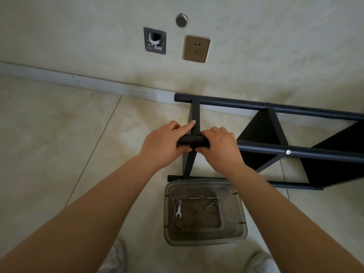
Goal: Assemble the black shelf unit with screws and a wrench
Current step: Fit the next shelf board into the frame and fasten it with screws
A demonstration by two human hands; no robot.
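Both hands, left hand (163, 143) and right hand (218, 143), gripped the black shelf unit's (275, 134) tube end; open tiled floor (59, 134) lay leftward, wall (256, 46) behind.

Matt black metal shelf frame (295, 152), clear smooth plastic tray (204, 238), shiny metal wrench (178, 209), glossy floor tiles (59, 134)

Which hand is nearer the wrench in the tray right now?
Left, though only slightly. The wrench lies at the tray's left side, below the left hand; the right hand grips the black tube up and right of it.
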